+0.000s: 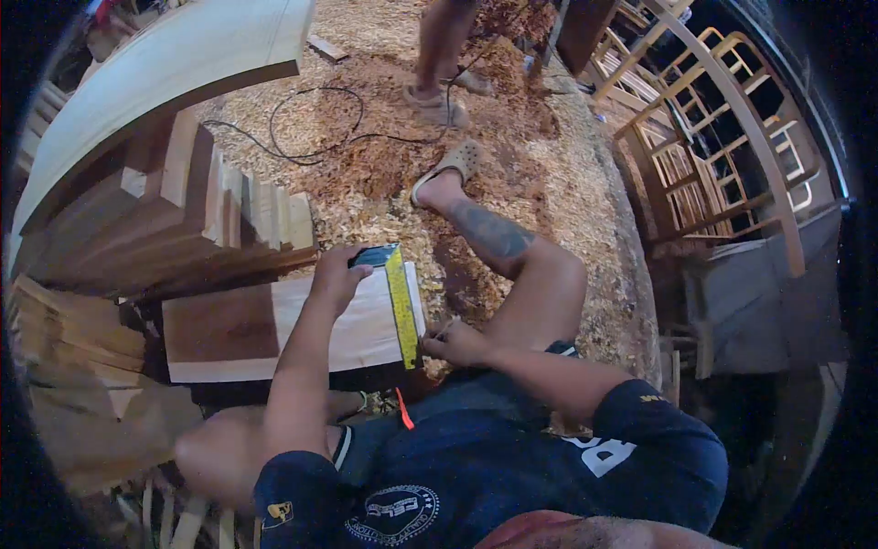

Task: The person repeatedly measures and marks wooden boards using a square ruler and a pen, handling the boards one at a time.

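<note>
A pale wooden board with a darker brown part at its left lies in front of me. Across its right end runs a yellow ruler blade with a dark handle at the far edge. My left hand is closed round that dark handle. Near the ruler's near end, beside the board's right edge, my right hand has its fingers pinched together. What they hold, if anything, is too small to tell.
Stacked timber and a large curved plank stand at the left. A black cable lies on the shavings-covered floor. Another person's legs are ahead. Wooden frames stand at the right.
</note>
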`<state>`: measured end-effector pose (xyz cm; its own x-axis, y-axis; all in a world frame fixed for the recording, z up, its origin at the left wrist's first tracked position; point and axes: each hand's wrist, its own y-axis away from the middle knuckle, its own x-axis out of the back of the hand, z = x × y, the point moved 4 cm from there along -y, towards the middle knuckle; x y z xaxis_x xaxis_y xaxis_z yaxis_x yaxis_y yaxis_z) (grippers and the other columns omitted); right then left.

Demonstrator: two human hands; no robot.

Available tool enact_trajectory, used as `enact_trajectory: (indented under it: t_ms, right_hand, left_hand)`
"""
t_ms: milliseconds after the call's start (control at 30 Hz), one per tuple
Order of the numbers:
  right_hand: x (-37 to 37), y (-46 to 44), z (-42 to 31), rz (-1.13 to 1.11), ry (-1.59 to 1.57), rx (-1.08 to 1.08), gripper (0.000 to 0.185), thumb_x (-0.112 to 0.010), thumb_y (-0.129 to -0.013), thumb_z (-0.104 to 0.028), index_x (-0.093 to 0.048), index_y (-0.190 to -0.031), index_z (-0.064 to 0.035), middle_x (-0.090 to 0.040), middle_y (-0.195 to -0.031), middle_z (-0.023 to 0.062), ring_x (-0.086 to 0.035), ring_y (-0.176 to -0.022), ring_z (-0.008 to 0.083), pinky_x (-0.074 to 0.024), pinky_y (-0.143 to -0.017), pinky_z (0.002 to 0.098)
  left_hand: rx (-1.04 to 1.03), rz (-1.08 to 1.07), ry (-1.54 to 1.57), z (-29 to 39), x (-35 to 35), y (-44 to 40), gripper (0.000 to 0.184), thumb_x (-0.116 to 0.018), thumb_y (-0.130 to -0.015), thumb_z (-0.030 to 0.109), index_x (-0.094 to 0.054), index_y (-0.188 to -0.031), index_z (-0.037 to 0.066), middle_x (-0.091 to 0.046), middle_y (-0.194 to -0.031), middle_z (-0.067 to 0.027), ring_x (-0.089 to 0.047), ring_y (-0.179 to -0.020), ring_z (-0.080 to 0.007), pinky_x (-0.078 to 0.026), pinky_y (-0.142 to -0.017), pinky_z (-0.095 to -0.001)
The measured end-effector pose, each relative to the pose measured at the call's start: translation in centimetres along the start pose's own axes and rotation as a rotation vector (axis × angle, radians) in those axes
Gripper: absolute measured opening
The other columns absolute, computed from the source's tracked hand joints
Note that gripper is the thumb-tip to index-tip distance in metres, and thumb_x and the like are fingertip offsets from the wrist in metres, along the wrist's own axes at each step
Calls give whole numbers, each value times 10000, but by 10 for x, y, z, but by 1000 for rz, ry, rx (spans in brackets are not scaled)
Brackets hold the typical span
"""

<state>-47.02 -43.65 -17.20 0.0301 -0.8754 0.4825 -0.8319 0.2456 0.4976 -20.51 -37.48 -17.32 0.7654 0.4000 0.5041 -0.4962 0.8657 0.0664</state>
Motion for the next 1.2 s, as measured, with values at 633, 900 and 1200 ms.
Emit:
enact_trajectory:
  t_ms: [633,900,1200]
  right_hand:
    - [17,-26,13,-3,-183,13,283,-596,-932,-264,-713,-973,-10,-725,-843,172,-697,-742,294,-550,-733,438]
    - [71,-110,20,369,21,169,336,-577,-923,-337,-683,-959,-21,-688,-837,228,-689,-785,368,-537,-745,471]
    - [51,-63,2,356,-148,211,263,-617,-931,-254,-647,-990,0,-678,-828,203,-671,-748,293,-527,-703,423]
  left_hand:
    - [44,2,-48,20,0,-1,445,-774,-743,20,-698,-1180,56,-677,-1080,-149,-642,-1006,-264,-485,-918,-349]
    - [59,-15,-42,16,-5,-3,441,-769,-755,34,-701,-1189,60,-682,-1059,-132,-635,-981,-231,-488,-902,-353]
    - [64,-44,-157,-3,-11,-4,420,-760,-800,54,-680,-1211,31,-680,-1075,-148,-647,-1003,-258,-488,-922,-351]
